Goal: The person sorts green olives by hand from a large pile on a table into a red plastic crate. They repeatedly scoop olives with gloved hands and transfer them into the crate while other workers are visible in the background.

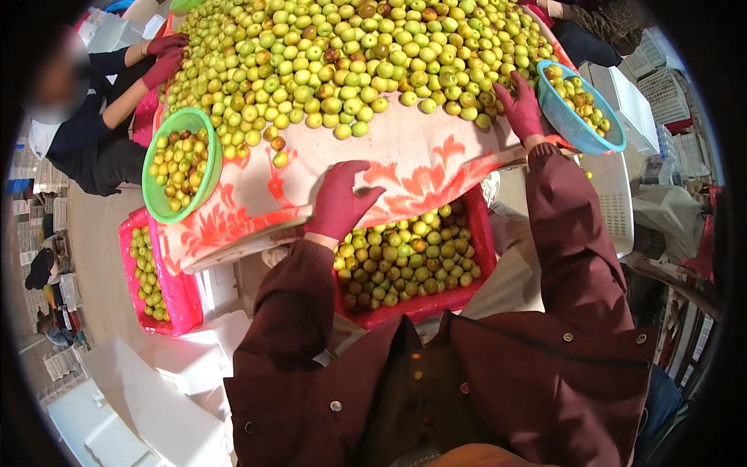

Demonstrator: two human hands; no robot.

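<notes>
A large heap of green and reddish-brown jujubes (344, 58) covers the far part of a table spread with a pink and red patterned blanket (373, 143). My left hand (344, 195), in a dark pink glove, hovers over the near part of the blanket, fingers and thumb apart, nothing in it. My right hand (519, 108), in a matching glove, is at the right edge of the heap with its fingers spread against the fruit. Just right of it stands a blue plastic basket (578, 111) part filled with jujubes. A pink-lined crate (417, 262) of jujubes sits below the table edge, before me.
A green plastic basket (184, 163) holding jujubes stands at the table's left corner. Below it is another pink-lined crate (169, 280). A person (117, 111) in pink gloves reaches to the heap at left; another is at top right. White foam boxes (157, 397) lie lower left.
</notes>
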